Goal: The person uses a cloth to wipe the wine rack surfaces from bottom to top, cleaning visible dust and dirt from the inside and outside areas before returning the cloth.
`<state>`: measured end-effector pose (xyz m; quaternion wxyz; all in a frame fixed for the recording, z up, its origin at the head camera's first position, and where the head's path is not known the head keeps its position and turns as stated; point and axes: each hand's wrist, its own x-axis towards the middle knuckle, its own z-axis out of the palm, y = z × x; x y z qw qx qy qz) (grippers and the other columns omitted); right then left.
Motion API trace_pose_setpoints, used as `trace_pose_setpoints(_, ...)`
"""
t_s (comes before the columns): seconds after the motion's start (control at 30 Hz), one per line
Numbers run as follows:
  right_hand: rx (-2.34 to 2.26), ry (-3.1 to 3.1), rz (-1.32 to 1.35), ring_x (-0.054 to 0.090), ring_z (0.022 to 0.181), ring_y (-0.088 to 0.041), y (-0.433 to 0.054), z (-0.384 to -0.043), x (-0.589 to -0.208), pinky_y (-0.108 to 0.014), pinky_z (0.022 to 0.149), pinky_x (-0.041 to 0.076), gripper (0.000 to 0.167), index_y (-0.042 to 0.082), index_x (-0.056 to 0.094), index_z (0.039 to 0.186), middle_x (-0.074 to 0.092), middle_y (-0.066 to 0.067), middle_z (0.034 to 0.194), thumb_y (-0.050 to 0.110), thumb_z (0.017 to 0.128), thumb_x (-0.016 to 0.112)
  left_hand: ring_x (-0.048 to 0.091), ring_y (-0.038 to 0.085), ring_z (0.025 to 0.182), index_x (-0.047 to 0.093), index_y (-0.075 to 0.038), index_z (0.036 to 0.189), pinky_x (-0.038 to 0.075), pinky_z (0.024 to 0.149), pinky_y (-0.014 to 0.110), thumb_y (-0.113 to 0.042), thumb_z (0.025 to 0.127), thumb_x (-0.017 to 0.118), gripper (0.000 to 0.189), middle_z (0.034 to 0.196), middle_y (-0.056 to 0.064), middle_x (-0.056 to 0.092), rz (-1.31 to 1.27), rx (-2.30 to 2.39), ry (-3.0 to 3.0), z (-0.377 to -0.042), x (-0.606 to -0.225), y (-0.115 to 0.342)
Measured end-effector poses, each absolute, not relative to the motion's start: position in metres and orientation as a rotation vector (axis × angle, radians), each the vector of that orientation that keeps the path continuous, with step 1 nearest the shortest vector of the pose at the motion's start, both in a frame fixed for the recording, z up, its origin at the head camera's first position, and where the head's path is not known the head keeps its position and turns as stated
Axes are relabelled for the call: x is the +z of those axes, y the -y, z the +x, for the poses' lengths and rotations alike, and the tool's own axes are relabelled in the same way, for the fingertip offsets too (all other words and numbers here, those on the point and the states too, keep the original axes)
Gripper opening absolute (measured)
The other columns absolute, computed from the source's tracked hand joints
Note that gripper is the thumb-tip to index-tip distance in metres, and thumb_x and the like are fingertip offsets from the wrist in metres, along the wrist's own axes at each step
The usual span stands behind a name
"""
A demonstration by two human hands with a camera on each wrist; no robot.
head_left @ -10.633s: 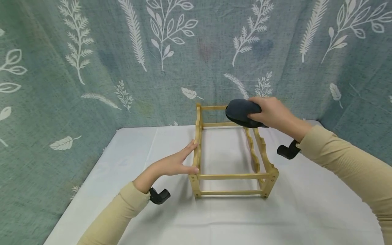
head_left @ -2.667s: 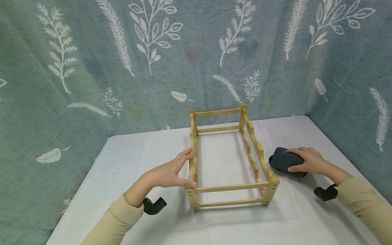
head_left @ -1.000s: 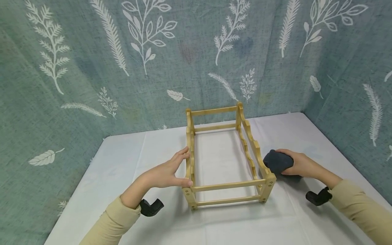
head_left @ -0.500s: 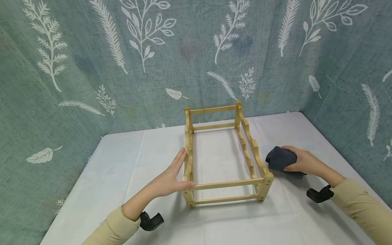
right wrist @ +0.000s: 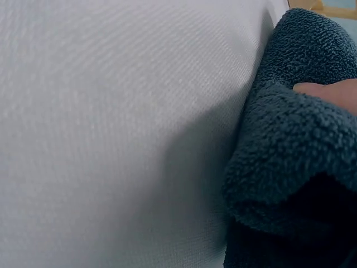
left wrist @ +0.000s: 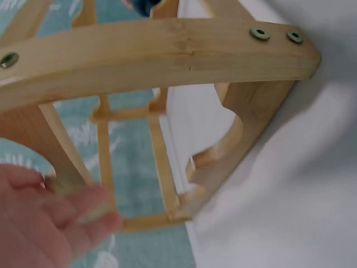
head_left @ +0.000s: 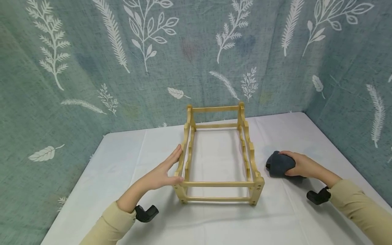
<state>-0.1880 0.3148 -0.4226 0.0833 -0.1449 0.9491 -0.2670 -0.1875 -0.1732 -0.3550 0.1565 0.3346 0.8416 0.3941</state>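
Note:
A light wooden rack (head_left: 217, 184) with scalloped side rails stands lengthwise on the white-covered table. My left hand (head_left: 157, 177) touches its left side, thumb at the front corner and straight fingers along the upper rail. The left wrist view shows that hand (left wrist: 44, 223) beside the rack's screwed end bar (left wrist: 167, 53). To the right of the rack, my right hand (head_left: 304, 166) grips a bunched dark blue towel (head_left: 278, 165) low at the tabletop. Up close, the towel (right wrist: 290, 145) is fluffy and folded, with one fingertip (right wrist: 334, 94) pressed into it; the other fingers are hidden.
The white cloth (head_left: 239, 224) covers the table, slightly creased in front of the rack. Green-grey curtains with white leaf prints (head_left: 196, 68) hang behind and at both sides. A small black device (head_left: 147, 213) is strapped at my left wrist, another (head_left: 318, 196) at the right.
The rack's front end has swung left, with my left hand shifting along with it. The towel, held over the rack's far end in the oldest frame, is now at the table on its right.

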Motion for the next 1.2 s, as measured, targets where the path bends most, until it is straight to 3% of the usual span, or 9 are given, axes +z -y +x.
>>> trace_pose_setpoints(0.17,-0.806,-2.829,-0.436,0.046,0.109,-0.051,-0.318,-0.187,-0.424,-0.055,0.078,0.045,0.075,-0.005,0.039,0.132,0.044,-0.036,0.126,0.013,0.070,0.077,0.014,0.036,0.138,0.000,-0.006,0.148,0.021,0.106,0.050,-0.025,0.087,0.064,0.091,0.153,0.010,-0.012,1.060,1.214,-2.263,-0.203,-0.356,0.186)
trace_pose_setpoints(0.33,-0.814,-2.814,-0.451,0.045,0.109,-0.052,-0.320,-0.186,-0.423,-0.054,0.078,0.045,0.075,-0.006,0.038,0.133,0.043,-0.037,0.126,0.015,0.071,0.077,0.010,0.035,0.138,0.003,-0.006,0.148,0.019,0.106,0.047,-0.023,0.086,0.064,0.088,0.153,0.010,-0.011,1.074,1.277,-2.148,-0.217,-0.357,0.197)
trace_pose_setpoints(0.43,-0.811,-2.812,-0.452,0.046,0.109,-0.052,-0.319,-0.186,-0.423,-0.053,0.078,0.046,0.075,-0.006,0.039,0.132,0.044,-0.037,0.125,0.016,0.071,0.077,0.018,0.040,0.135,0.008,-0.006,0.148,0.024,0.107,0.044,-0.022,0.088,0.062,0.083,0.153,0.013,-0.005,1.062,1.301,-2.126,-0.224,-0.358,0.203)
trace_pose_setpoints(0.57,-0.813,-2.811,-0.453,0.046,0.110,-0.051,-0.319,-0.187,-0.422,-0.053,0.078,0.045,0.075,-0.006,0.039,0.132,0.044,-0.036,0.126,0.015,0.071,0.077,0.024,0.043,0.131,0.017,-0.001,0.146,0.037,0.101,0.030,-0.019,0.090,0.059,0.072,0.151,0.020,0.007,1.023,1.355,-2.118,-0.233,-0.361,0.211)
trace_pose_setpoints(0.67,-0.815,-2.799,-0.451,0.045,0.111,-0.051,-0.318,-0.188,-0.422,-0.054,0.079,0.045,0.076,-0.006,0.038,0.133,0.043,-0.036,0.127,0.014,0.071,0.077,0.033,0.033,0.130,0.025,0.000,0.144,0.044,0.091,0.023,-0.016,0.090,0.059,0.066,0.149,0.020,0.017,0.935,1.389,-2.126,-0.239,-0.361,0.217)
trace_pose_setpoints(0.83,-0.796,-2.783,-0.433,0.044,0.112,-0.052,-0.317,-0.189,-0.421,-0.054,0.079,0.045,0.077,-0.006,0.037,0.133,0.041,-0.036,0.128,0.015,0.071,0.077,0.052,0.006,0.113,0.040,-0.003,0.138,0.047,0.086,0.026,-0.016,0.089,0.059,0.054,0.143,0.018,0.035,0.753,1.385,-2.211,-0.253,-0.359,0.226)
trace_pose_setpoints(0.97,-0.786,-2.773,-0.413,0.042,0.113,-0.053,-0.317,-0.190,-0.420,-0.055,0.080,0.044,0.077,-0.005,0.037,0.134,0.039,-0.037,0.129,0.015,0.071,0.077,0.052,0.001,0.109,0.049,-0.002,0.130,0.045,0.090,0.031,-0.018,0.090,0.058,0.044,0.133,0.015,0.048,0.660,1.373,-2.315,-0.268,-0.358,0.230)
trace_pose_setpoints(1.1,-0.787,-2.775,-0.416,0.041,0.113,-0.053,-0.317,-0.190,-0.421,-0.056,0.081,0.044,0.077,-0.005,0.038,0.133,0.040,-0.037,0.129,0.015,0.071,0.077,0.058,0.004,0.091,0.054,-0.001,0.120,0.048,0.082,0.027,-0.024,0.089,0.061,0.039,0.104,0.003,0.063,0.552,1.404,-2.471,-0.281,-0.358,0.231)
trace_pose_setpoints(1.2,-0.789,-2.772,-0.428,0.042,0.113,-0.053,-0.317,-0.191,-0.420,-0.056,0.082,0.044,0.077,-0.006,0.037,0.134,0.039,-0.037,0.130,0.015,0.071,0.077,0.059,0.005,0.079,0.055,-0.002,0.117,0.048,0.075,0.022,-0.024,0.089,0.062,0.037,0.084,-0.006,0.062,0.487,1.480,-2.542,-0.288,-0.358,0.231)
